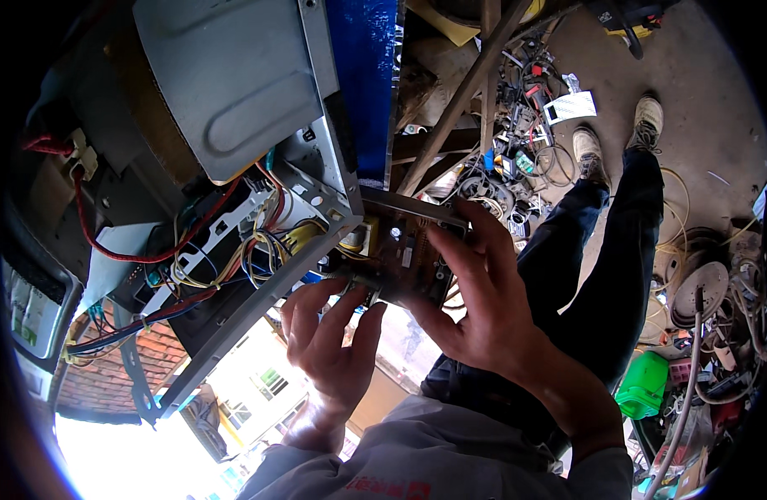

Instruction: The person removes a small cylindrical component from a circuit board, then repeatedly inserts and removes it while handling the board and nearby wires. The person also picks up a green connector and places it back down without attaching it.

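Note:
I hold a brown circuit board (400, 254) with both hands in front of an opened old television chassis (233, 167). My right hand (475, 292) grips the board's right edge, fingers curled over its top. My left hand (329, 333) supports the board from below, fingertips touching its lower edge. The board carries a small yellow transformer (356, 237) at its left end and sits against the chassis's metal frame (317, 196). Yellow, red and blue wires (233, 250) run inside the chassis beside the board.
The grey picture-tube shell (225, 75) fills the upper left. A blue panel (367, 75) stands behind it. My legs and shoes (617, 142) are at right above a concrete floor strewn with cables, tools and parts (517, 150). A green plastic container (642, 383) lies lower right.

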Available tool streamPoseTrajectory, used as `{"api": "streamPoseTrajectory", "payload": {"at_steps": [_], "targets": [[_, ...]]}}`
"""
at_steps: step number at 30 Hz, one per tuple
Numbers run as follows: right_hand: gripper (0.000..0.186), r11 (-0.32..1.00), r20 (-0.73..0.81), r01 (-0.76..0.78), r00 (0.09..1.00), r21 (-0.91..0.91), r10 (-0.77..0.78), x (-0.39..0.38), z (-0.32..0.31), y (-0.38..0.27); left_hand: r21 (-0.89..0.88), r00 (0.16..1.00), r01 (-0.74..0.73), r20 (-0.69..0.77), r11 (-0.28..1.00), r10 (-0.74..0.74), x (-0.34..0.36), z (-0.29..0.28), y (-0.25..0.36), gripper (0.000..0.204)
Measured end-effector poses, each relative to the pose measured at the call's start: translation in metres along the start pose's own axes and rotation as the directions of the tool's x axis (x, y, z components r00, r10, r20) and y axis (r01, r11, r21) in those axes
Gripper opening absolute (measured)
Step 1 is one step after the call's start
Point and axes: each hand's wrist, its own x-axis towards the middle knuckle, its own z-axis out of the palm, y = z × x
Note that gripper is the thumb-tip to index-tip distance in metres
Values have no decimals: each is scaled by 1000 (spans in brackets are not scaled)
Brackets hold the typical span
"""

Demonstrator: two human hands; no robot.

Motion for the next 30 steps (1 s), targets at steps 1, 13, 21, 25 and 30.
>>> {"api": "streamPoseTrajectory", "payload": {"at_steps": [1, 13, 21, 25, 30], "targets": [[81, 1000, 1, -1, 1000, 6, 1, 0, 0, 0, -1, 1000, 4, 2, 1000, -4, 1, -1, 1, 32], [82, 1000, 53, -17, 998, 6, 17, -1, 0, 1, 48, 995, 65, 76, 997, -69, 6, -8, 8, 29], [83, 998, 41, -30, 999, 62, 27, -3, 2, 3, 62, 995, 56, 80, 997, -61, 7, -9, 9, 29], [82, 999, 37, -23, 999, 49, 21, -4, 2, 2, 59, 996, 53, 64, 997, -57, 6, -6, 8, 29], [80, 1000, 22, -7, 1000, 31, 7, -4, 4, 3, 54, 999, 34, 12, 998, -35, 3, 1, 5, 32]]}}
